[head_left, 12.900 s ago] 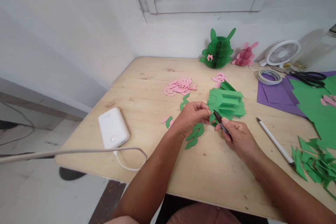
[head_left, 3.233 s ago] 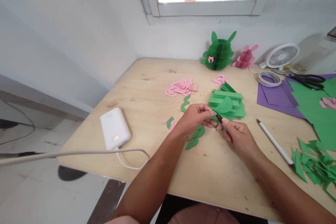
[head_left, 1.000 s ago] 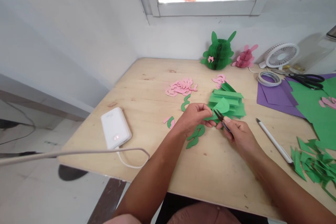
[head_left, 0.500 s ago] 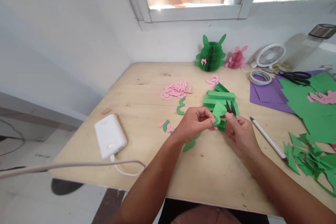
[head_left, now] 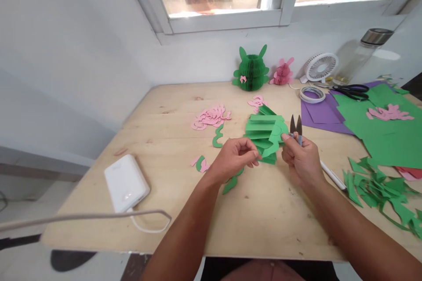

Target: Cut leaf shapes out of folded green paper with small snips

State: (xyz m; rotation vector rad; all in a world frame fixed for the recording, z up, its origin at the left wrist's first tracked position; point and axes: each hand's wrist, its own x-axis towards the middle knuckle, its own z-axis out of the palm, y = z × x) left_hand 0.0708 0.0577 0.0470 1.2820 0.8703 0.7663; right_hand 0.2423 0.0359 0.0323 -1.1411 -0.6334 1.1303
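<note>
My right hand [head_left: 301, 156] is closed round small scissors [head_left: 296, 128], blades apart and pointing up. Its thumb and fingers also pinch a green paper piece [head_left: 278, 131] with a curved outline drawn on it. A curled, partly cut end of that piece reaches down to my left hand [head_left: 239, 157], whose thumb and fingertips are pinched at its tip. Beneath lie folded green paper strips [head_left: 260, 126]. Left of them are a wavy green cutout [head_left: 217, 136] and a heap of pink paper cutouts [head_left: 212, 116]. More green cutouts [head_left: 231, 184] lie partly behind my left wrist.
A white power bank [head_left: 127, 182] with a cable lies at left. At the back stand green [head_left: 252, 72] and pink paper figures [head_left: 282, 73], a fan [head_left: 321, 66] and a bottle [head_left: 361, 59]. Tape [head_left: 312, 95], black-handled scissors [head_left: 352, 92], a pen [head_left: 332, 175] and green scraps [head_left: 379, 189] are at right.
The view has shifted to the right. My hands have moved apart, and the green paper piece now sits in my right hand's pinch, with the scissor blades clear of it.
</note>
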